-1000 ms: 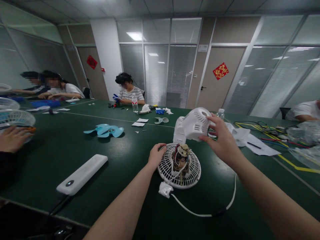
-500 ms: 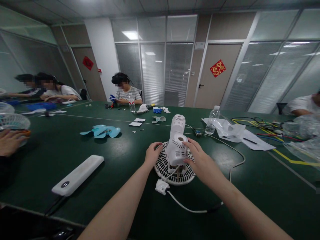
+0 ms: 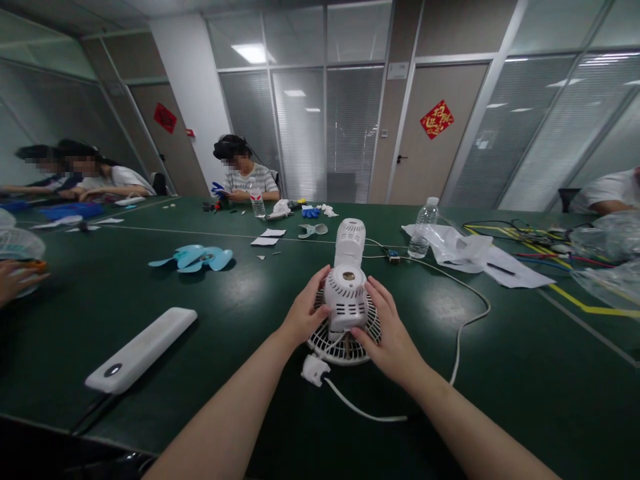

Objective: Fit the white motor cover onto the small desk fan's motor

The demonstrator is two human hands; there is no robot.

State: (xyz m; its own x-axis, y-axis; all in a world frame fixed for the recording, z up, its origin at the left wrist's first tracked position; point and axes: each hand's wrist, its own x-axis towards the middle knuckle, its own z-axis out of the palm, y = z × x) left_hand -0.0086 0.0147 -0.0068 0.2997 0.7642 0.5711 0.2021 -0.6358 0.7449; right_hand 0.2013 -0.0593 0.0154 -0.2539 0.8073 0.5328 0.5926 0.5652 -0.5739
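A white fan motor housing with slotted vents stands between my two hands, above a round white fan grille on the green table. My left hand curls against the housing's left side, thumb and fingers touching it. From the right, my right hand grips it, with the thumb low near the bottom vents and the fingers along the side. A white neck piece extends away beyond the housing. Close in front lies a white plug-like block with a white cable. The housing's underside is partly hidden.
On the left lie a white power bank and blue fan blades. A water bottle, plastic sheets and a loose cable are to the right. Other people sit around the table; one person's hand shows at far left.
My left hand has moved from the grille's edge up onto the housing's side. My right hand's thumb sits lower. The housing looks more upright, and the view has shifted slightly.
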